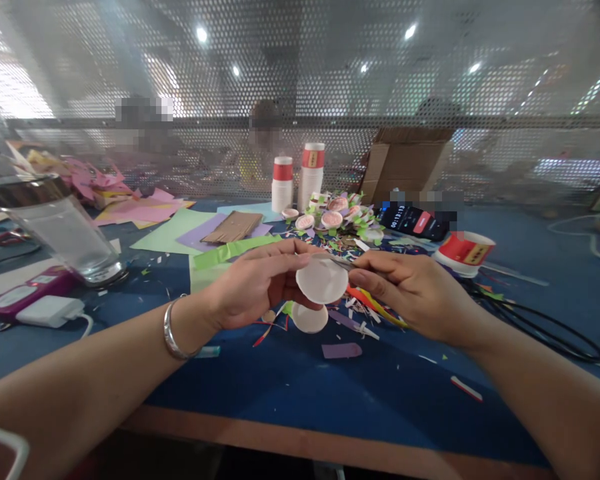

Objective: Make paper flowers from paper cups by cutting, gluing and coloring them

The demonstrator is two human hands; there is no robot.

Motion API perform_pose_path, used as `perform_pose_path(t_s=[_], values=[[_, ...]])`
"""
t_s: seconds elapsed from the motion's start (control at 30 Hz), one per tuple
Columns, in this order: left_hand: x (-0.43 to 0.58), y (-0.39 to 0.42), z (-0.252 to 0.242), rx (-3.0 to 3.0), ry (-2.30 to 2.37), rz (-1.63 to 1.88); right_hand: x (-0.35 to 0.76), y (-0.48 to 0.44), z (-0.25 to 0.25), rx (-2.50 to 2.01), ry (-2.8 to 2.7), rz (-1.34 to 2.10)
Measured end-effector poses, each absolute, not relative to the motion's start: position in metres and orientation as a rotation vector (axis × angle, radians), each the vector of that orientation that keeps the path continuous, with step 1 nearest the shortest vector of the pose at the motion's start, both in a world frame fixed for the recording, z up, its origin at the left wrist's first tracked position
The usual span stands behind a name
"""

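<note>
So the white disc [323, 283] was up off the table [240, 393], roughly in the middle, between the two hands, with its pale face tipped toward the head camera. The left hand [255, 283] was the one actually holding it: thumb and fingers closed in a pinch on the upper left of the rim, other fingers curled in behind.

The right hand [413, 290] came in from the other side, thumb and fingers closed around a thin grey tool [341, 264]. It looked like metal, maybe scissors, but most of it was covered by the grip, so I can't tell for sure, or whether any blades were apart.

The bit that mattered, imo: the disc lay left of the right-hand grip, and the tool's long axis ran leftward and slightly up along the disc's upper right edge. Whether it touched the rim or just overlapped it in view, couldn't say. The disc looked wider than tall from that angle.

Just below it, a second disc [310, 319] lay on the table near loose scraps, with a purple slip [341, 351] closer to the front edge.
</note>
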State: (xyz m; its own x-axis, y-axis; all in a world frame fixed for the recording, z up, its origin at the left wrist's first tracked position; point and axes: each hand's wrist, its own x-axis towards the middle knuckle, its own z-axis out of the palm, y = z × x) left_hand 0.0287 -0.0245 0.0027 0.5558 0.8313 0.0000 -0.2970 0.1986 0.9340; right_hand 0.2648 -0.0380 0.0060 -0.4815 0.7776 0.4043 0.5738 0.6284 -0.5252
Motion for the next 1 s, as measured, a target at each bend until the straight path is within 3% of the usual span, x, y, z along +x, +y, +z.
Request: perform_pose_path(t_s=[0.57,0.83,1.0], values=[[0.0305,-0.0235,0.0025,1.047,0.576,0.805,0.2652,-0.0373,0.0056,-1.171,-2.162,0.435],[0.033,-0.0244,-0.0008,1.196,0.727,0.947,0.2605,-0.0352,0.0038,-1.127,-1.922,0.813],[0.0307,-0.0224,-0.0059,1.402,0.725,1.037,0.2594,-0.0345,-0.0001,-1.165,-1.963,0.876]])
